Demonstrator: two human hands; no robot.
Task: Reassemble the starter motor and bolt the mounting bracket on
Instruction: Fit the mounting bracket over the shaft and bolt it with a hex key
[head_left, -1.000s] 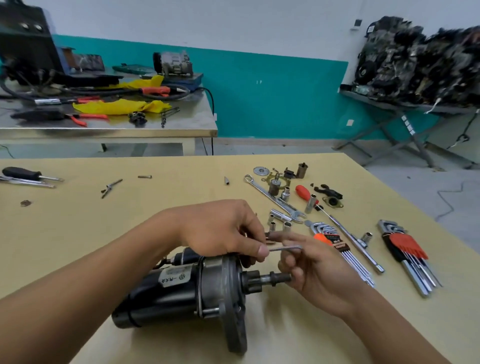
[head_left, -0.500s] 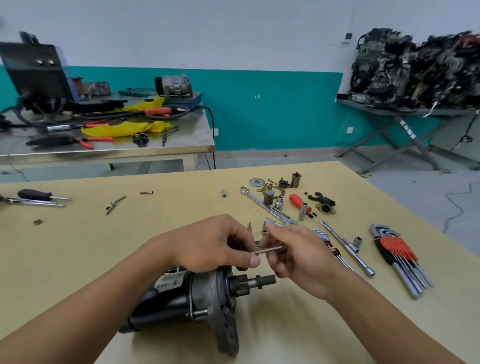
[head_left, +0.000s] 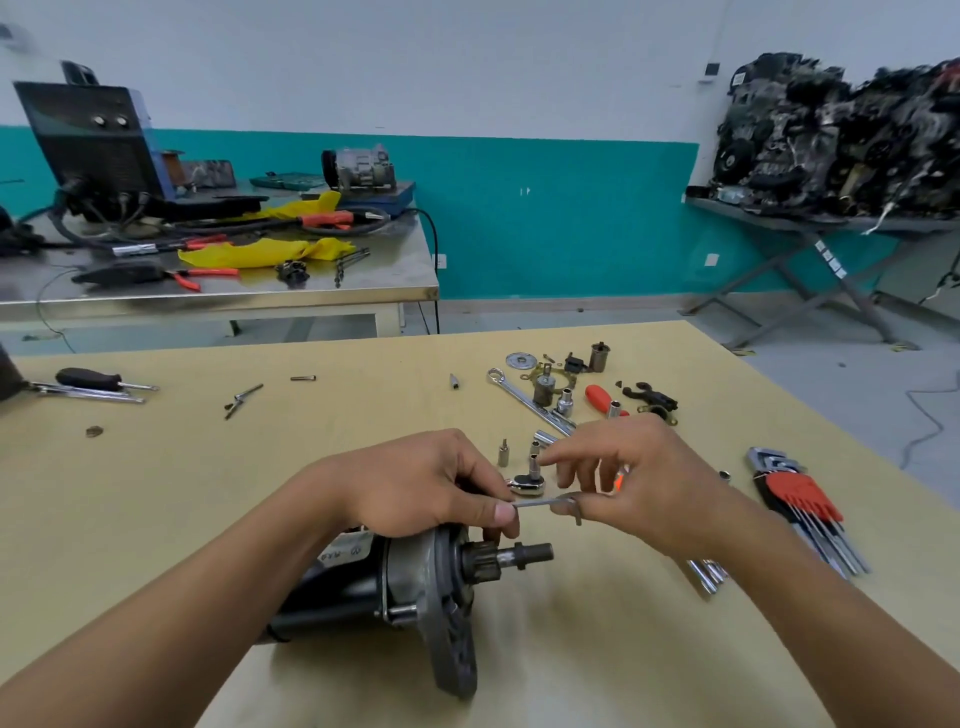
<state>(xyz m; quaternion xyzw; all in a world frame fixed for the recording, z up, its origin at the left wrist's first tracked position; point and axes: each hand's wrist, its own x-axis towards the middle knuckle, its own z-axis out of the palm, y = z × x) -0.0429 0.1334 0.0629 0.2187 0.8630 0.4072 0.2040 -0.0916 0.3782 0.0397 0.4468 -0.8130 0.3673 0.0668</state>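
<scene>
While both my forearms reach forward over the yellow table (head_left: 218, 493), they converge above the starter motor (head_left: 363, 587), which lies on its side on that table with its pinion shaft (head_left: 522, 555) pointing right.

Pose:
- Left hand (head_left: 415, 483): palm down on top of the motor's flange end.
- Right hand (head_left: 639, 483): raised above and just right of the shaft.

Surroundings, placed from the motor:
- Just beyond it: a ratchet head (head_left: 527, 486) and small sockets (head_left: 503, 452).
- Farther beyond: a combination wrench (head_left: 524, 397), a red-handled screwdriver (head_left: 597, 397) and loose small parts, some of them covered by my right hand.
- Well to its right: a hex key set (head_left: 800, 499) in a red holder.
- Far beyond it to the left: a black-handled screwdriver (head_left: 88, 378).

Hands:
- Left: fingers curled over the motor housing and gripping it, with the thumb tip against the free end of an L-shaped hex key (head_left: 540, 502).
- Right: thumb and a finger pinch that key at its bend, and the index finger is stretched out loose.
- Both hands are close together, bridged by the key, which lies level above the shaft.
</scene>
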